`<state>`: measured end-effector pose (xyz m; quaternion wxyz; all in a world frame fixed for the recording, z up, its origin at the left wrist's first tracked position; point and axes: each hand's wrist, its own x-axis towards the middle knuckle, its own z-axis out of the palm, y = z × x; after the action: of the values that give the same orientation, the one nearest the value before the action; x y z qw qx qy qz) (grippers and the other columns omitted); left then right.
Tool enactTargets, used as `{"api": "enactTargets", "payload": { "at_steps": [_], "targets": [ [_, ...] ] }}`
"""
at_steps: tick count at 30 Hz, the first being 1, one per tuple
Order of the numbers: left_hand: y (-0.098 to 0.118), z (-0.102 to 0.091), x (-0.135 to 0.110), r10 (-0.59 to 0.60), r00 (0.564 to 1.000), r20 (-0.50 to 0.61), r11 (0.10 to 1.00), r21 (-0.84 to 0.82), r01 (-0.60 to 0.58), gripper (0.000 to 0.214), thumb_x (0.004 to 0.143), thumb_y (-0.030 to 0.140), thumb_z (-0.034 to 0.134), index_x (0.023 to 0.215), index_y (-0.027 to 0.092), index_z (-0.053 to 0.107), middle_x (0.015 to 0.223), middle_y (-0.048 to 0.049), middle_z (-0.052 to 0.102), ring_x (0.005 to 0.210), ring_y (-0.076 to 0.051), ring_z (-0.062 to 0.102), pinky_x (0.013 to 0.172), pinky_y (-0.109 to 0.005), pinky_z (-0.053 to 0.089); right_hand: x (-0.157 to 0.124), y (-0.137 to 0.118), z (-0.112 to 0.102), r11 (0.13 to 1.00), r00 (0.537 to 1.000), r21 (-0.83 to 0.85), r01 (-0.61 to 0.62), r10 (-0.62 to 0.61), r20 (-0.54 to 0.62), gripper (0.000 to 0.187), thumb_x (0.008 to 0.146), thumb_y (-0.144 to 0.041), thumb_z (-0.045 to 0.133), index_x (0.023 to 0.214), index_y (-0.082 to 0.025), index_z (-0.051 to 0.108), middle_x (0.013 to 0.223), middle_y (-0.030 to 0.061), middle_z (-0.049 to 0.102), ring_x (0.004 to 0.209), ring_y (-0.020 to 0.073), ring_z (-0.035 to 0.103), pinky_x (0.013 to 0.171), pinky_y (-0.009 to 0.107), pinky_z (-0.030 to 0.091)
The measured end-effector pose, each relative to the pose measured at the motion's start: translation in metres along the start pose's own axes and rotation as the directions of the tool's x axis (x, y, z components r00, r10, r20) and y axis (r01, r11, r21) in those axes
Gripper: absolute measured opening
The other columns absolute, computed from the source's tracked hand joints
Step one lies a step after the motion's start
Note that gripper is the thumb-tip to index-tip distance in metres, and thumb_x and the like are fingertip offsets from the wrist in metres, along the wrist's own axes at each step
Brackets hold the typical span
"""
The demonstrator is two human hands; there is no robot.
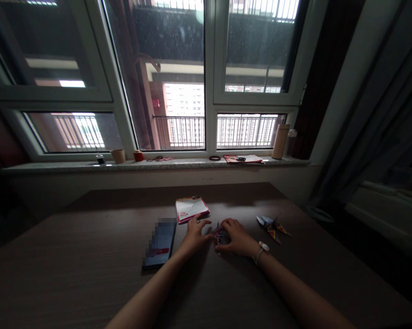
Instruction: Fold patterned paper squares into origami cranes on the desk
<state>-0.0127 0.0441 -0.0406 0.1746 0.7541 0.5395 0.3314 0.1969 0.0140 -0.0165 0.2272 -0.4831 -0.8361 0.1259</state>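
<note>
Two hands [194,236] [239,238]: right clasping folded paper [221,236], left spread | brown table [89,256] | stone sill [188,164], window [210,68]

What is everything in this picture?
Window: one, pale frame, ahead
Sill: one, speckled grey, below window
Small bottle: one, dark, sill's left
Cup: one, tan, right of small bottle
Small item: one, red, right of cup
Sheets: uncounted, reddish, sill's right
Ring: one, dark, left of sheets
Flask: one, tan, right of sheets
Curtain: one, grey, far right
Table: one, brown, foreground
Paper stack: one, whitish, table's far side
Phone: one, black, table's left
Folded paper: one, multicoloured, table's middle
Pointed paper piece: one, multicoloured, table's right
Bracelet: one, pale, right wrist
Left grip: one, bare, beside folded paper
Right grip: one, bare, at folded paper
</note>
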Motion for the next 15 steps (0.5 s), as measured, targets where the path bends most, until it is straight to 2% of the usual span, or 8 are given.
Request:
{"api": "enactTargets", "payload": {
  "at_steps": [8, 15],
  "targets": [
    [-0.0037, -0.0044, -0.0008, -0.005, 1.000, -0.027, 0.999, -0.042, 0.004, 0.037, 0.067, 0.021, 0.079, 0.104, 0.027, 0.073, 0.129, -0.0070, 0.052, 0.130, -0.031, 0.043, 0.112, -0.050, 0.035, 0.0023, 0.0053, 0.0013, 0.999, 1.000, 0.038, -0.022, 0.022, -0.005, 0.063, 0.060, -0.057, 0.082, 0.109, -0.022, 0.061, 0.119, 0.0077, 0.055, 0.115, 0.0268, 0.048, 0.101, 0.039, 0.039],
    [-0.0025, -0.0022, 0.0001, -0.031, 0.998, -0.057, 0.999, -0.032, 0.029, 0.047, 0.064, 0.019, 0.081, 0.108, 0.028, 0.072, 0.136, -0.0072, 0.046, 0.132, -0.033, 0.040, 0.113, -0.051, 0.034, 0.0021, 0.0040, 0.0019, 0.999, 1.000, 0.041, -0.027, 0.027, -0.005, 0.063, 0.061, -0.054, 0.083, 0.111, -0.022, 0.060, 0.120, 0.0080, 0.055, 0.116, 0.0268, 0.048, 0.103, 0.039, 0.038]
  ]
}}
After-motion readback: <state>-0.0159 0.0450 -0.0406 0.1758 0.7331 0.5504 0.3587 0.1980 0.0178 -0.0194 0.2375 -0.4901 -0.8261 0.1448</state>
